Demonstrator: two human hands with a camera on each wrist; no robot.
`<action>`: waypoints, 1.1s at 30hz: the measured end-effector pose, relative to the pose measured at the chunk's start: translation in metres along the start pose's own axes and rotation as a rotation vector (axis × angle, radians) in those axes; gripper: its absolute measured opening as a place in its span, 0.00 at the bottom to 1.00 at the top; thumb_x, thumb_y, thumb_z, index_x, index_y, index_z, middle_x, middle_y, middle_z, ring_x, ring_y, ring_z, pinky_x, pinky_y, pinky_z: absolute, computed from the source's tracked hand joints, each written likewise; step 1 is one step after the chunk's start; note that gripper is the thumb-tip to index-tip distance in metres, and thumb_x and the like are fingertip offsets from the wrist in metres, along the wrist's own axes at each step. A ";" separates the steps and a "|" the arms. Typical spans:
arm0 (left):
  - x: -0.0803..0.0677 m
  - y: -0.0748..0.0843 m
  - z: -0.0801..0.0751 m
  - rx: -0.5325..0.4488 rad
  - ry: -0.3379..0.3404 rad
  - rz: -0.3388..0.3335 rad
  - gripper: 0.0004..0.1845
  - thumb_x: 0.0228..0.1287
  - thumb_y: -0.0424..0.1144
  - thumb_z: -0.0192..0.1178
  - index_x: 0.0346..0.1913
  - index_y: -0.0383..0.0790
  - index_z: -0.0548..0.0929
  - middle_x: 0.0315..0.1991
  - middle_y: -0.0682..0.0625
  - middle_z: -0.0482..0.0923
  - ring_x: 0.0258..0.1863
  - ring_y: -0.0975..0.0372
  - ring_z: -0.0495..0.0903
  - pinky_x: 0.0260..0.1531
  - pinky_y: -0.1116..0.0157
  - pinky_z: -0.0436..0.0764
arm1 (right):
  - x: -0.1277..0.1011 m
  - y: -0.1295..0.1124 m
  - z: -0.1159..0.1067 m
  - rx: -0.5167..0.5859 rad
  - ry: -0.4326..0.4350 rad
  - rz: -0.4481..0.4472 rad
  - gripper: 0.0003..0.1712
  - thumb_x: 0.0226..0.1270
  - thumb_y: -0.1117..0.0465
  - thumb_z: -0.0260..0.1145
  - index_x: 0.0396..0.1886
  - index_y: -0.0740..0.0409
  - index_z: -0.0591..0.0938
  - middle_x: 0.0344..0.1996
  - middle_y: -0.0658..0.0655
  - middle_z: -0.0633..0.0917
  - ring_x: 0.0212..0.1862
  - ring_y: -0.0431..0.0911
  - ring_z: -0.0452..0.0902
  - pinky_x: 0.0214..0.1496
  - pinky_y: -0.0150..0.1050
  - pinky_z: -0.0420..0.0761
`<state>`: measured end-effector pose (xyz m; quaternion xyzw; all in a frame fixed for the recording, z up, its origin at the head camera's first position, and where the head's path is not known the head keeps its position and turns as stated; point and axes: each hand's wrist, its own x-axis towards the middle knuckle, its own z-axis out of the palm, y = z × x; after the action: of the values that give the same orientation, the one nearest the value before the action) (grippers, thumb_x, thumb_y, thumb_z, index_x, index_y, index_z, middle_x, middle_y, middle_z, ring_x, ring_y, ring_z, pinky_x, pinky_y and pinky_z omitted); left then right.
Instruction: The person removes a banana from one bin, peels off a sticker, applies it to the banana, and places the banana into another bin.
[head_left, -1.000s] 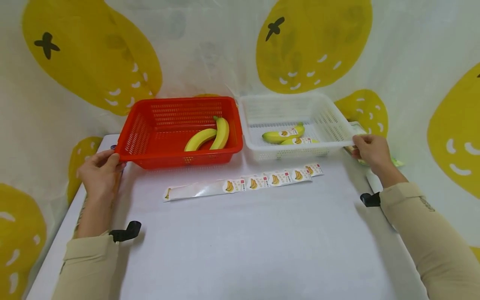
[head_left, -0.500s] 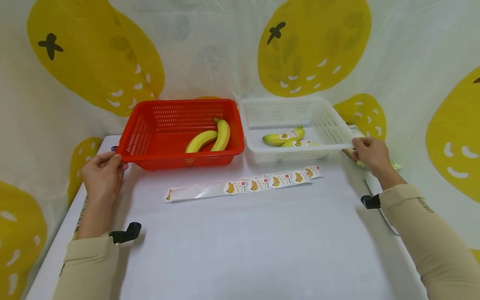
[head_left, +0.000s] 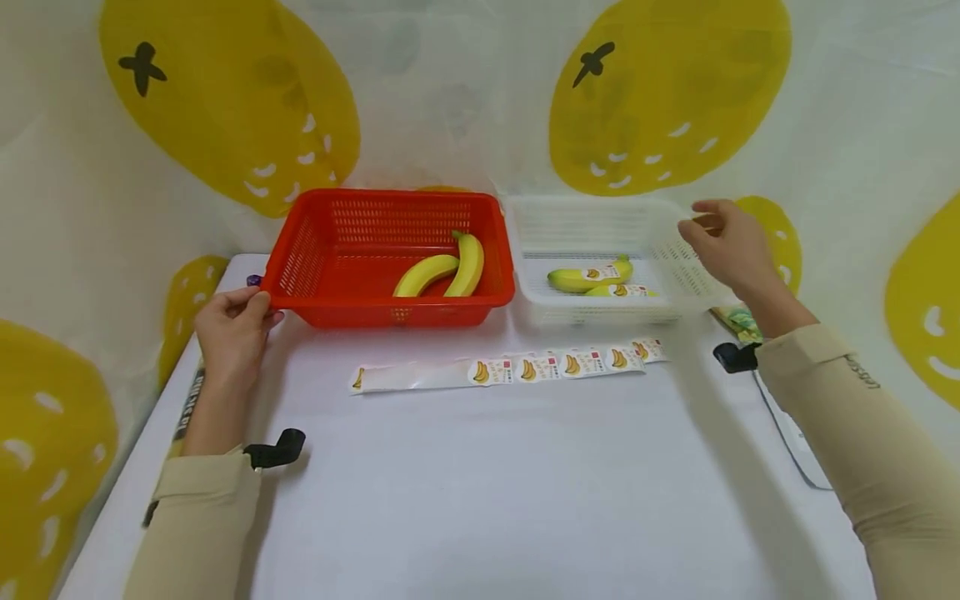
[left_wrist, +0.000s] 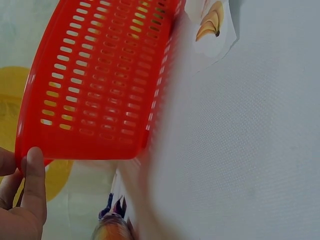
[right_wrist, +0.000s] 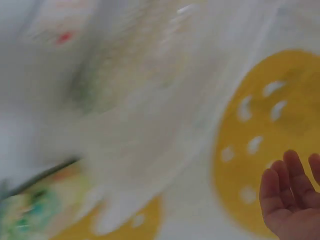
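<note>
Left hand (head_left: 232,321) grips the front-left corner of the red basket (head_left: 330,310), fingers (left_wrist: 35,175) curled on the rim; the left wrist view confirms contact. The basket sits on the worktop (head_left: 480,483), far left-centre, with two bananas (head_left: 444,268) lying inside, touching each other.

Right hand (head_left: 726,242) is raised over the right rim of the white basket (head_left: 675,250), fingers loosely curled and holding nothing; the right wrist view is blurred but shows an empty palm (right_wrist: 292,200). Cannot tell if it touches the rim. The white basket stands just beside the red one, on its right, with two labelled bananas (head_left: 588,277) in it.

Sticker strip (head_left: 510,369) lies flat on the worktop in front of both baskets, apart from them. Small packet (head_left: 738,321) sits just right of the white basket.
</note>
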<state>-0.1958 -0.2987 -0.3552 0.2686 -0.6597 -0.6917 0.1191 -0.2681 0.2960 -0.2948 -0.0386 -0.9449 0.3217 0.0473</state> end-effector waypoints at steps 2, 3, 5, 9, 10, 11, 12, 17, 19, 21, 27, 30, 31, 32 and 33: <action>-0.003 0.000 0.004 0.006 0.000 0.017 0.16 0.72 0.44 0.62 0.59 0.47 0.78 0.48 0.56 0.78 0.37 0.66 0.85 0.37 0.77 0.83 | 0.010 -0.036 0.002 -0.011 -0.051 -0.069 0.40 0.78 0.39 0.51 0.79 0.56 0.61 0.72 0.69 0.72 0.68 0.64 0.70 0.62 0.59 0.74; -0.005 0.000 0.006 0.005 0.002 0.021 0.16 0.72 0.43 0.62 0.59 0.47 0.78 0.48 0.56 0.78 0.37 0.65 0.85 0.37 0.77 0.83 | 0.015 -0.053 0.003 -0.023 -0.083 -0.097 0.39 0.78 0.40 0.51 0.80 0.55 0.61 0.72 0.68 0.72 0.68 0.63 0.70 0.63 0.59 0.74; -0.009 -0.001 0.011 -0.004 0.008 0.041 0.15 0.73 0.42 0.61 0.58 0.45 0.78 0.48 0.55 0.78 0.38 0.65 0.84 0.38 0.77 0.83 | 0.025 -0.087 0.008 -0.039 -0.146 -0.160 0.39 0.78 0.41 0.53 0.79 0.55 0.62 0.72 0.67 0.73 0.68 0.62 0.71 0.63 0.59 0.75; -0.016 -0.004 0.022 -0.034 0.012 0.091 0.15 0.73 0.39 0.61 0.57 0.40 0.79 0.45 0.54 0.79 0.36 0.65 0.85 0.36 0.77 0.83 | 0.045 -0.139 0.027 -0.029 -0.296 -0.254 0.37 0.77 0.43 0.57 0.79 0.54 0.62 0.72 0.65 0.73 0.67 0.60 0.73 0.67 0.57 0.75; -0.018 -0.005 0.027 -0.038 0.011 0.107 0.15 0.73 0.38 0.61 0.57 0.38 0.79 0.44 0.53 0.79 0.35 0.65 0.85 0.35 0.76 0.83 | 0.048 -0.147 0.033 -0.022 -0.335 -0.259 0.38 0.77 0.43 0.58 0.79 0.53 0.62 0.72 0.65 0.73 0.67 0.60 0.73 0.68 0.57 0.75; -0.019 -0.006 0.031 -0.040 0.006 0.120 0.15 0.72 0.38 0.62 0.57 0.36 0.79 0.42 0.53 0.79 0.34 0.65 0.85 0.35 0.76 0.84 | 0.051 -0.154 0.040 -0.022 -0.371 -0.262 0.38 0.77 0.44 0.59 0.79 0.52 0.62 0.72 0.64 0.73 0.67 0.59 0.74 0.69 0.57 0.75; -0.021 -0.007 0.035 -0.035 -0.001 0.131 0.15 0.72 0.37 0.62 0.57 0.35 0.79 0.42 0.54 0.80 0.33 0.65 0.85 0.34 0.77 0.83 | 0.053 -0.160 0.046 -0.012 -0.409 -0.259 0.38 0.76 0.45 0.60 0.79 0.52 0.62 0.72 0.64 0.73 0.67 0.60 0.74 0.70 0.57 0.75; -0.030 -0.009 0.054 -0.020 -0.024 0.183 0.17 0.73 0.36 0.60 0.58 0.30 0.78 0.40 0.54 0.80 0.31 0.67 0.85 0.33 0.77 0.84 | 0.063 -0.173 0.077 -0.042 -0.525 -0.243 0.35 0.76 0.50 0.62 0.78 0.54 0.64 0.73 0.65 0.72 0.68 0.60 0.73 0.71 0.55 0.74; -0.034 -0.010 0.061 -0.011 -0.030 0.202 0.17 0.73 0.35 0.60 0.59 0.29 0.78 0.42 0.51 0.81 0.30 0.68 0.85 0.33 0.76 0.84 | 0.064 -0.173 0.087 -0.061 -0.554 -0.255 0.34 0.76 0.52 0.62 0.76 0.55 0.66 0.72 0.65 0.72 0.68 0.59 0.73 0.71 0.55 0.75; -0.039 -0.010 0.065 -0.005 -0.041 0.216 0.18 0.74 0.36 0.60 0.59 0.28 0.77 0.45 0.48 0.81 0.30 0.68 0.84 0.34 0.76 0.84 | 0.065 -0.172 0.096 -0.069 -0.588 -0.273 0.32 0.75 0.54 0.63 0.75 0.56 0.68 0.70 0.65 0.74 0.66 0.60 0.75 0.69 0.54 0.77; -0.052 -0.011 0.073 0.028 -0.045 0.233 0.18 0.74 0.37 0.59 0.60 0.30 0.78 0.50 0.42 0.82 0.31 0.69 0.84 0.36 0.76 0.84 | 0.065 -0.173 0.114 -0.102 -0.715 -0.219 0.31 0.74 0.54 0.66 0.73 0.54 0.71 0.63 0.63 0.79 0.59 0.60 0.82 0.64 0.50 0.81; -0.057 -0.011 0.075 0.024 -0.042 0.235 0.18 0.75 0.38 0.59 0.60 0.30 0.78 0.49 0.43 0.81 0.31 0.69 0.84 0.36 0.76 0.84 | 0.064 -0.175 0.119 -0.112 -0.808 -0.156 0.33 0.74 0.52 0.65 0.75 0.52 0.69 0.62 0.63 0.80 0.59 0.58 0.83 0.63 0.48 0.82; -0.058 -0.011 0.076 0.020 -0.041 0.239 0.18 0.75 0.38 0.59 0.60 0.30 0.78 0.49 0.43 0.81 0.31 0.69 0.84 0.36 0.76 0.84 | 0.064 -0.176 0.121 -0.110 -0.841 -0.142 0.34 0.74 0.52 0.65 0.75 0.53 0.68 0.61 0.64 0.81 0.60 0.58 0.83 0.63 0.48 0.82; -0.059 -0.011 0.077 0.010 -0.043 0.238 0.18 0.74 0.37 0.59 0.60 0.30 0.78 0.48 0.44 0.81 0.31 0.69 0.84 0.35 0.76 0.84 | 0.063 -0.177 0.123 -0.115 -0.869 -0.135 0.35 0.74 0.51 0.65 0.76 0.53 0.66 0.61 0.65 0.81 0.60 0.58 0.82 0.63 0.48 0.82; -0.060 -0.011 0.078 -0.007 -0.044 0.238 0.18 0.74 0.37 0.59 0.59 0.29 0.78 0.47 0.45 0.81 0.30 0.69 0.84 0.35 0.76 0.84 | 0.063 -0.177 0.125 -0.122 -0.890 -0.131 0.34 0.75 0.51 0.64 0.76 0.53 0.66 0.60 0.66 0.81 0.60 0.58 0.82 0.63 0.47 0.82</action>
<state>-0.1850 -0.2003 -0.3544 0.1728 -0.6869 -0.6808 0.1867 -0.3528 0.0869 -0.2811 0.1607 -0.8909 0.2471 -0.3455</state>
